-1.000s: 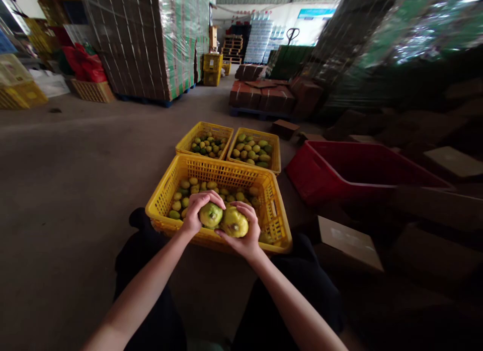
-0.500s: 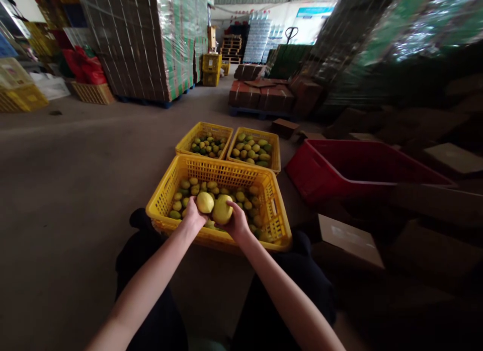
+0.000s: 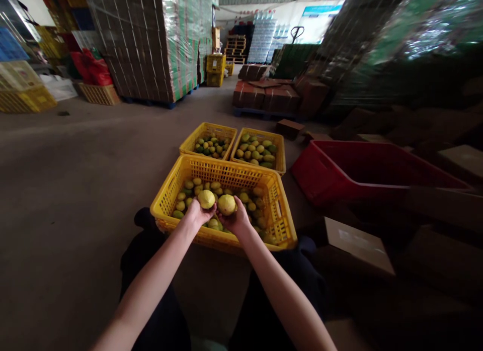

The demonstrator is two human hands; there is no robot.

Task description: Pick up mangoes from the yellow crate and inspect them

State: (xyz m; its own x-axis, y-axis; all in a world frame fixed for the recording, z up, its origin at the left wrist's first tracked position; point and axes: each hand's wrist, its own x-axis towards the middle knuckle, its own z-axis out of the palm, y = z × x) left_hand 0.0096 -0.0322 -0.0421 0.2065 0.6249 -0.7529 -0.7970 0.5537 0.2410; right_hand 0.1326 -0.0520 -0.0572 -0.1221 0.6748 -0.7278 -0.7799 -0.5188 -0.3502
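My left hand (image 3: 202, 213) is closed around a yellow lemon (image 3: 206, 199), its fingers mostly hidden beneath the fruit. Beside it, my right hand (image 3: 237, 217) grips a second lemon (image 3: 226, 205), with the thumb along its right side. Both fruits are held close together above the large yellow crate (image 3: 281, 210). Inside that crate lie many yellow and green lemons (image 3: 214, 185), partly covered by my hands.
Two smaller yellow crates (image 3: 186, 144) of similar fruit stand just beyond. To the right are a red tub (image 3: 317, 177) and a cardboard box (image 3: 356, 243). Wrapped pallet stacks (image 3: 136, 44) rise behind, and flat cartons (image 3: 279, 98) sit on a low pallet.
The lemon in my right hand has been turned and now sits slightly lower in the grip. My left hand's lemon has tilted a little. The whole view has shifted slightly.
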